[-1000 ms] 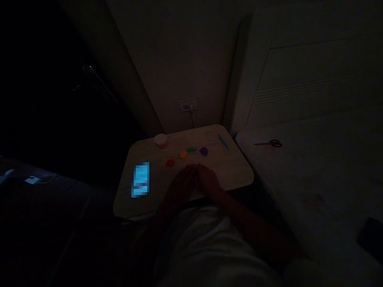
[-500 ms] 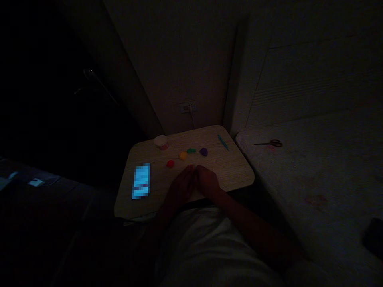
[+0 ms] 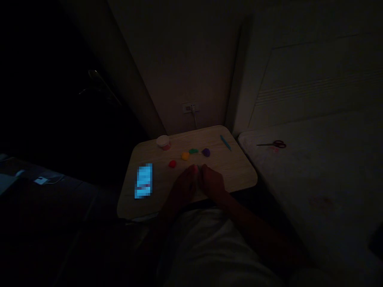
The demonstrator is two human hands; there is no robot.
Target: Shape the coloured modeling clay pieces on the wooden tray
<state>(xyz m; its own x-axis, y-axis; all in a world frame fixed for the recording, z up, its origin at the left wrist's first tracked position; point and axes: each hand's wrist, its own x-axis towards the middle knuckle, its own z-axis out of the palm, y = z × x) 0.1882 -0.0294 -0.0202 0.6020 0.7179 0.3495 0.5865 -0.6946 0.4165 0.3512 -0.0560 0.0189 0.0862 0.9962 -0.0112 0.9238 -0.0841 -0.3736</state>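
In the dim head view, my left hand (image 3: pixel 183 184) and my right hand (image 3: pixel 213 181) are close together over the near edge of the table. The fingers of both are curled in, with the fingertips nearly meeting. A small reddish spot shows at the left fingertips; whether it is a held piece or lit skin I cannot tell. Beyond my hands lie small lumps that look like modelling clay: a red lump (image 3: pixel 172 164), a yellow lump (image 3: pixel 185 156), a flatter green piece (image 3: pixel 193 151) and a purple lump (image 3: pixel 206 152).
On the small wooden table (image 3: pixel 158 179) are a lit phone (image 3: pixel 143 181) at left, a lidded tub (image 3: pixel 163 142) at the back and a teal pen-like tool (image 3: pixel 225 142) at back right. Scissors (image 3: pixel 271 144) lie on the pale surface to the right. A wall socket (image 3: pixel 189 107) holds a plug.
My hands have parted slightly at the fingertips, and a reddish spot now shows between them. The whole view has shifted a little; the lumps on the table stay in place.
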